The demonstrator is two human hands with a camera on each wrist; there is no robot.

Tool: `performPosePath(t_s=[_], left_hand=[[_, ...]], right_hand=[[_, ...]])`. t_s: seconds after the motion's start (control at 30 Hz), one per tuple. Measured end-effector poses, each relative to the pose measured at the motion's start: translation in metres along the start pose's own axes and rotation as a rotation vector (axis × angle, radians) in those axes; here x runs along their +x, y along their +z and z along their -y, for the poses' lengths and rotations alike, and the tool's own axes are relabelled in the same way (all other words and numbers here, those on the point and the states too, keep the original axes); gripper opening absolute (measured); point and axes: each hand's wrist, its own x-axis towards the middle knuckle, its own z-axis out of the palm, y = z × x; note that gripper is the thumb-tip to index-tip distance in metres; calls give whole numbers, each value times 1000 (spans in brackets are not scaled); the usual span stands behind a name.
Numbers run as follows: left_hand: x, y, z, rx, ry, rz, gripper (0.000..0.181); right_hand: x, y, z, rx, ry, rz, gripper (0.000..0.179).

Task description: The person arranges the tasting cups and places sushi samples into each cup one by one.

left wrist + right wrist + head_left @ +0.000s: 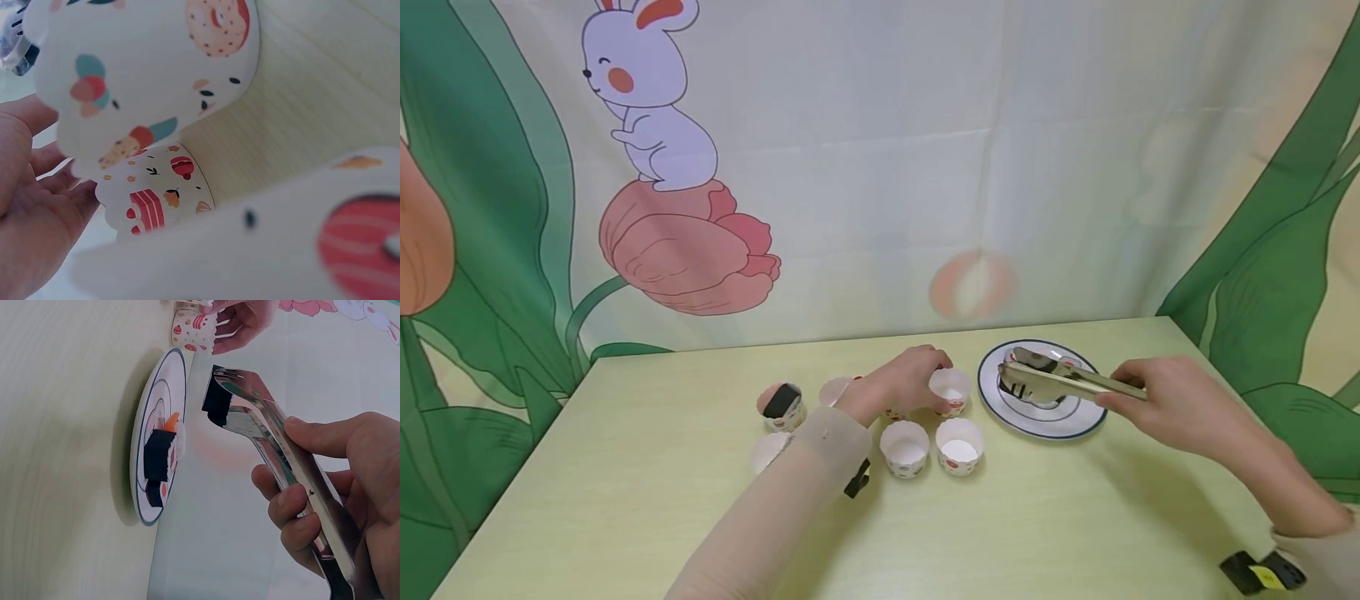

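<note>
My left hand [898, 383] holds a white paper baking cup [951, 390], fingers on its far side and thumb on its near side. The cup's printed sweets show in the right wrist view. My right hand [1176, 408] grips metal tongs [300, 475] with a fork-shaped end. Between the tips of the tongs is a sushi roll piece [217, 400] wrapped in black seaweed, raised above the plate. On the blue-rimmed white plate [1000, 414] lie more sushi pieces [160, 455], one with an orange filling; the tongs partly cover them in the head view.
Nearer me stand two paper cups, a middle one [906, 450] and a right one [959, 447]. At the left, one cup [785, 422] has a piece with a black seaweed band in it. My left arm partly hides other cups [769, 452]. A printed curtain [880, 208] hangs behind the table.
</note>
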Motion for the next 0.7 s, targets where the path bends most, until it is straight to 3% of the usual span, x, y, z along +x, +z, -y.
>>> performPosePath(t_s=[0.7], left_hand=[[3,1,3,14,39,-5,62]], right_hand=[[16,13,19,45,-51,-1,22]])
